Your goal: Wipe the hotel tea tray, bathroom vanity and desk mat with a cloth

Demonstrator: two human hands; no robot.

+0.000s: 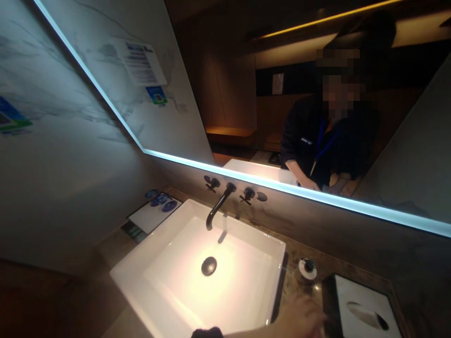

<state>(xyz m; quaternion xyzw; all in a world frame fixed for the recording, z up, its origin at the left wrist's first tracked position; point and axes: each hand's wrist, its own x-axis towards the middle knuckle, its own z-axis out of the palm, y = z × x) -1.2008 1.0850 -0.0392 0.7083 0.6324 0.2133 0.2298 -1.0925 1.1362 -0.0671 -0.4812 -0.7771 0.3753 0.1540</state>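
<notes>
My left hand [302, 313] reaches in from the bottom edge, across the front right of the white sink [169, 277]. It is low over the counter, between the sink and a tissue box [366, 293] with a white top and an oval slot. Motion smears the fingers, so whether they hold anything cannot be made out. Just beyond the hand stands a small pump bottle [307, 270] with a dark top. A dark cuff or band [207, 332] shows at the bottom edge. My right hand lies outside the direct view.
A dark faucet [218, 206] juts over the basin, with cross handles [212, 184] on the wall. Left of the sink, a white tray [146, 218] bears several blue round items. A lit strip [282, 190] edges the mirror [232, 94], which reflects a person leaning forward.
</notes>
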